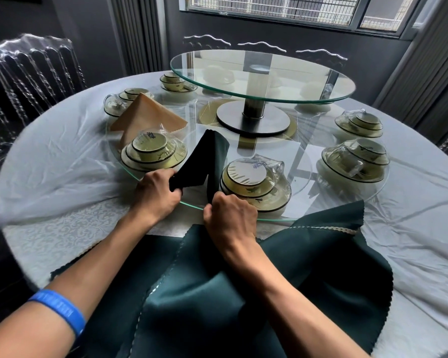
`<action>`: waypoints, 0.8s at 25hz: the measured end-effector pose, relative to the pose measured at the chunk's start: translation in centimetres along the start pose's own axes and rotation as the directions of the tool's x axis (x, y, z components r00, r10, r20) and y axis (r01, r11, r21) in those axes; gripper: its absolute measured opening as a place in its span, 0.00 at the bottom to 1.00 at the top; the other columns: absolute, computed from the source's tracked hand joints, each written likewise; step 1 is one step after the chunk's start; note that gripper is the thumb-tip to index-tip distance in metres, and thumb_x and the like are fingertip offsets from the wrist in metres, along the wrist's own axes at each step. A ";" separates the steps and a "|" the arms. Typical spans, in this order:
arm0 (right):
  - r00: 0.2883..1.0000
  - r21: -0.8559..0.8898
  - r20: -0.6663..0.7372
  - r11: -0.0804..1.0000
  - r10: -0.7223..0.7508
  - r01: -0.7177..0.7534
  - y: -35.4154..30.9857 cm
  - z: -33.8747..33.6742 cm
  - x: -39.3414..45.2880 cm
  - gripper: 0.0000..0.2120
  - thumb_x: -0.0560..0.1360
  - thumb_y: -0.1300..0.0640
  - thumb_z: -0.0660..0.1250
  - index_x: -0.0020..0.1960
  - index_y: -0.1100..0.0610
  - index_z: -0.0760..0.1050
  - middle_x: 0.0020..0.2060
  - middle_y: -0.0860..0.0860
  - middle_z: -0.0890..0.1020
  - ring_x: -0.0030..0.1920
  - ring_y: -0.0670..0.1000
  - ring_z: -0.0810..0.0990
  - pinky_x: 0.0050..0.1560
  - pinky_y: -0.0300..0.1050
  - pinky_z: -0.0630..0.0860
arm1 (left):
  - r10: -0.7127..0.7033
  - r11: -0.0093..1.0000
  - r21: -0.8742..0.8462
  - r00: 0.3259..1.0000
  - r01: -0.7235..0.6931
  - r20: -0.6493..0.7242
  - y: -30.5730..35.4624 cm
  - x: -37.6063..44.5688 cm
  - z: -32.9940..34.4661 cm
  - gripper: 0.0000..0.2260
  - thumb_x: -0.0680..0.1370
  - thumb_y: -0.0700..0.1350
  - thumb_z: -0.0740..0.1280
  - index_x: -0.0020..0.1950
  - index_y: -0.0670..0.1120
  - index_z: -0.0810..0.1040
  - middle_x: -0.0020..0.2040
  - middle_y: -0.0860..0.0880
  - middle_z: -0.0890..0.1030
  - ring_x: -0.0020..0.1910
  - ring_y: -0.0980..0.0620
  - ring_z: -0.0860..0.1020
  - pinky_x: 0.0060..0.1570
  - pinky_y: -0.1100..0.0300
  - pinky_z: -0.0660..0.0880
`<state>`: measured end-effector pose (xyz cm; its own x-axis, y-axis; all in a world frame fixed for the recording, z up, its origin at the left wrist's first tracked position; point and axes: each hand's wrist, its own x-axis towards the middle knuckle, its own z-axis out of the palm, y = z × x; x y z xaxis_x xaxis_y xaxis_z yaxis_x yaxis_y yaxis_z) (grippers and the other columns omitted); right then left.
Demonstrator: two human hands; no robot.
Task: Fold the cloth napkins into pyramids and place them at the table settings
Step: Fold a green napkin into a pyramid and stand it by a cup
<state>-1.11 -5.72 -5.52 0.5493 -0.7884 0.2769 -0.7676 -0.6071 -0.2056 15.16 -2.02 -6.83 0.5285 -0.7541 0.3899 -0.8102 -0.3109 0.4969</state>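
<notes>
Now dark napkin (207, 161) between both fingers (175, 186).

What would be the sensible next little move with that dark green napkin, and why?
Probably lower it so both bottom ends rest on the table. The left hand and right hand each pinch one end of the green napkin; it already peaks like a tent between two dish sets, as the tan napkin does.

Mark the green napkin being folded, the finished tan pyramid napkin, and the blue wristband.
green napkin (207, 156): head view, raised fold.
tan pyramid napkin (146, 113): head view, front face.
blue wristband (62, 310): head view, band's middle.
</notes>
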 end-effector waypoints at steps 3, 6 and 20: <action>1.000 0.001 0.011 1.000 -0.010 0.010 -0.4 0.2 0.1 0.13 0.80 0.50 0.58 0.51 0.57 0.77 0.48 0.55 0.84 0.51 0.60 0.82 0.40 0.47 0.64 | -0.038 0.999 -0.027 0.999 0.037 -0.030 -0.7 0.3 0.2 0.11 0.73 0.40 0.69 0.54 0.47 0.83 0.45 0.39 0.84 0.46 0.37 0.82 0.43 0.50 0.79; 0.998 0.015 0.047 1.000 -0.028 0.027 0.0 -1.0 -0.4 0.17 0.81 0.45 0.56 0.50 0.55 0.77 0.48 0.55 0.83 0.51 0.60 0.81 0.40 0.46 0.63 | -0.064 0.998 -0.006 0.998 0.064 -0.025 -0.4 0.6 0.5 0.16 0.72 0.40 0.69 0.60 0.44 0.81 0.53 0.39 0.83 0.52 0.37 0.80 0.51 0.49 0.77; 0.936 -0.179 0.267 0.966 0.228 -0.184 21.0 -6.5 2.5 0.18 0.80 0.48 0.55 0.59 0.58 0.75 0.63 0.61 0.77 0.61 0.60 0.76 0.58 0.51 0.72 | 0.359 0.922 -0.187 0.929 -0.338 0.091 4.7 -8.2 -0.7 0.07 0.73 0.45 0.68 0.49 0.48 0.82 0.47 0.55 0.82 0.46 0.53 0.79 0.50 0.56 0.76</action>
<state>-18.00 -19.82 -3.05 0.4279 -0.9030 -0.0384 -0.9020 -0.4240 -0.0815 7.22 3.08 -7.14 0.1774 -0.8647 0.4699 -0.8785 0.0761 0.4717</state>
